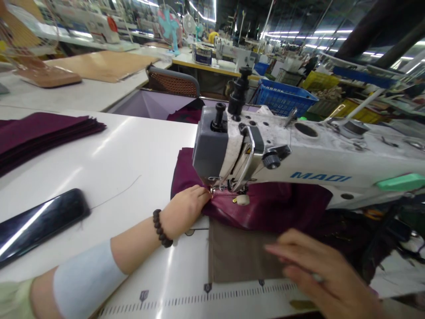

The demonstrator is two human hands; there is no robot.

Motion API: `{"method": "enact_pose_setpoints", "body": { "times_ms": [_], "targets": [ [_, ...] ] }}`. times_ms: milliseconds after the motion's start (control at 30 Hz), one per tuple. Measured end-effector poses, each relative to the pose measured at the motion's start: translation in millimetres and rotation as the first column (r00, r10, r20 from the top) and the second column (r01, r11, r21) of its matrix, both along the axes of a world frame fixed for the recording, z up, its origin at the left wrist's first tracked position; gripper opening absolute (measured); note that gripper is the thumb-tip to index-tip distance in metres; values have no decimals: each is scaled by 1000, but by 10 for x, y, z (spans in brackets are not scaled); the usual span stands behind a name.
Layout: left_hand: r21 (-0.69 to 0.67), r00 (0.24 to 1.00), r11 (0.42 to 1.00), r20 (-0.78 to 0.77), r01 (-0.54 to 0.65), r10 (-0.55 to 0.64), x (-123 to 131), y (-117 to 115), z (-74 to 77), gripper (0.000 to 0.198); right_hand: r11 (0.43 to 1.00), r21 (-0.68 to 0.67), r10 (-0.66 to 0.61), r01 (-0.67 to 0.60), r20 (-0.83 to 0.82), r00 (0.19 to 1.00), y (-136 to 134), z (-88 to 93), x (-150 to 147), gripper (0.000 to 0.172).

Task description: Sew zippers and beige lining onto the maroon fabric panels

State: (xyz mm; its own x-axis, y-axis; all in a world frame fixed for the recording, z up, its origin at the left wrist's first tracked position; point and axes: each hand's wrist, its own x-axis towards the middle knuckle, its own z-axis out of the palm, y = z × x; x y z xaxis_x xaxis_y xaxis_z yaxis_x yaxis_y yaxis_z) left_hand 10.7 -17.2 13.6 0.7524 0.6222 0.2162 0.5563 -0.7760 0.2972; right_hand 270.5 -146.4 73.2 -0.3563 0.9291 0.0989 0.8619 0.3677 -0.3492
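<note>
A maroon fabric piece [265, 206] lies under the needle area of the white sewing machine [318, 155]. My left hand [187, 206], with a dark bead bracelet on its wrist, has its fingers closed at the fabric's left edge, right beside the presser foot [214, 189]. Below the maroon piece, flat on the table, is a brownish-grey cloth [242, 254]. My right hand [322, 270] is smeared by motion over that cloth's right side, fingers curled. A small pale tip shows between those fingers; what it belongs to is hidden.
A stack of maroon pieces [40, 137] lies at the left of the white table [139, 146]. Nearer is a black phone [43, 221] with a loose thread beside it. A ruler scale [186, 301] runs along the front. Behind the machine stands a blue crate [285, 97].
</note>
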Motion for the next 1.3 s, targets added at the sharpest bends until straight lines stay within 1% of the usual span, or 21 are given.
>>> {"method": "enact_pose_setpoints", "body": {
  "times_ms": [33,67,133,167,267,400,467,533,567,600,633,700,733,767,867,1000,1100,1167,1200,1267,1300],
  "targets": [
    [-10,998,1000,62,-17,18,7,11,-23,32,989,-133,53,-59,-44,998,69,-67,-204,30],
    [-27,991,999,124,-38,41,17,22,-45,36,968,-238,70,-82,-58,996,142,-136,-391,30],
    [-84,971,993,219,-81,98,44,44,-81,44,936,-325,111,-134,-90,990,283,-255,-665,37],
    [-114,961,989,247,-98,123,59,53,-92,46,927,-347,117,-140,-87,989,343,-298,-741,40],
    [-170,951,978,262,-122,164,99,75,-95,46,920,-362,135,-148,-61,989,450,-352,-781,43],
    [-190,964,974,211,-121,161,120,96,-56,46,922,-353,146,-161,-69,987,458,-358,-713,45],
    [-205,969,971,186,-124,163,117,112,-26,45,924,-357,119,-137,-73,990,463,-359,-710,48],
    [-225,972,967,173,-117,157,110,134,9,42,925,-372,52,-78,-80,995,498,-358,-723,54],
    [-248,974,963,172,-103,148,106,147,29,39,911,-409,11,-50,-97,995,526,-356,-729,58],
    [-282,975,956,175,-87,140,102,161,48,37,881,-471,-29,-35,-128,991,558,-354,-735,61],
    [-322,974,944,181,-71,135,99,174,66,35,838,-545,-63,-39,-169,984,590,-353,-738,63],
    [-399,970,916,199,-52,142,95,194,97,32,739,-669,-114,-86,-251,961,643,-354,-738,65],
    [-423,966,904,208,-52,153,94,200,109,31,708,-698,-132,-109,-282,950,658,-359,-736,65],
    [-436,963,898,215,-56,165,93,204,118,30,700,-704,-146,-120,-305,941,666,-365,-735,65],
    [-450,960,892,223,-52,168,90,206,134,28,710,-696,-199,-106,-343,918,660,-388,-733,62],
    [-444,972,896,197,-27,127,84,201,147,29,697,-710,-230,-103,-356,906,650,-410,-733,63],
    [-435,975,899,169,-56,143,85,202,140,28,700,-704,-228,-117,-376,898,629,-424,-725,54],
    [-428,971,899,160,-94,178,85,204,127,26,727,-679,-217,-106,-373,902,604,-427,-725,49],
    [-428,969,897,154,-108,191,83,206,121,26,749,-657,-207,-88,-359,910,593,-426,-728,49],
    [-434,970,894,147,-114,195,78,209,116,26,786,-615,-183,-54,-316,931,587,-415,-742,54],
    [-436,970,893,148,-109,191,75,209,117,26,789,-612,-176,-44,-295,939,593,-408,-751,57]
  ]
}}
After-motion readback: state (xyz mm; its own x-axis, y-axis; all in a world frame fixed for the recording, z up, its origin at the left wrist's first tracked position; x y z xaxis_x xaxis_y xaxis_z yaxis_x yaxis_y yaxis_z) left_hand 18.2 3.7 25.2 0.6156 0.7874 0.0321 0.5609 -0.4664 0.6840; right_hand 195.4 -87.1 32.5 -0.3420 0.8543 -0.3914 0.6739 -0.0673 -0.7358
